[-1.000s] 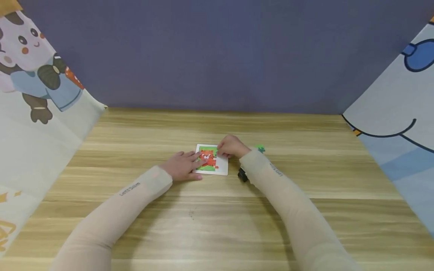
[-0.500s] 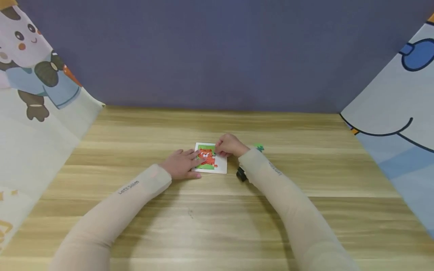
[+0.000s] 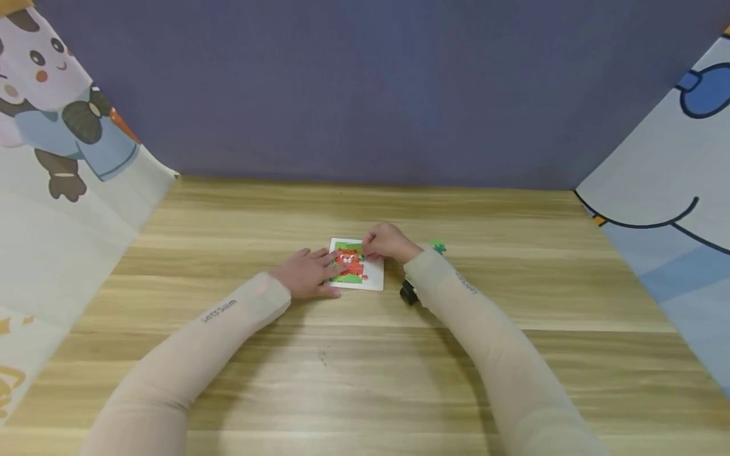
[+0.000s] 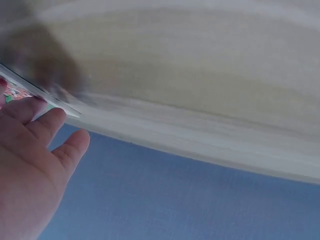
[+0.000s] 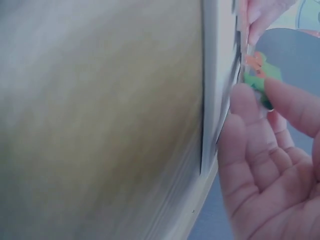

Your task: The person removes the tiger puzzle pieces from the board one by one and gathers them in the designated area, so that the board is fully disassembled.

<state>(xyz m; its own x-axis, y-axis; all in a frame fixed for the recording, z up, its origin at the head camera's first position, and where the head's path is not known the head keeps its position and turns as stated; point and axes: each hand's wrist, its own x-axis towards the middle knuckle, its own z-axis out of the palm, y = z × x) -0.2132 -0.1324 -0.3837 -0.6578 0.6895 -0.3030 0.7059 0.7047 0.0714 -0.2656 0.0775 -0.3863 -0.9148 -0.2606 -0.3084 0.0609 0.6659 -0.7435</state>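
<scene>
A jigsaw puzzle of an orange tiger on green [image 3: 356,278] lies in a white tray [image 3: 374,283] in the middle of the table. My left hand [image 3: 306,273] rests on its left side with fingers spread, covering part of the picture. At the right part of the tray, my right hand [image 3: 390,242] pinches a puzzle piece [image 5: 268,74] between thumb and fingers. Green and orange show on that piece in the right wrist view. Its lower edge is close to the puzzle; whether it touches I cannot tell.
A loose green puzzle piece [image 3: 438,246] lies on the wooden table [image 3: 353,405], just beyond the right cuff. A small black object [image 3: 408,292] sits at that wrist. A dark blue-grey panel [image 3: 365,95] rises behind the table, with cartoon-printed sheets at both sides.
The hands stay almost in place, with the right hand still pinching at the tray's right part. The whole head view shifts slightly.
</scene>
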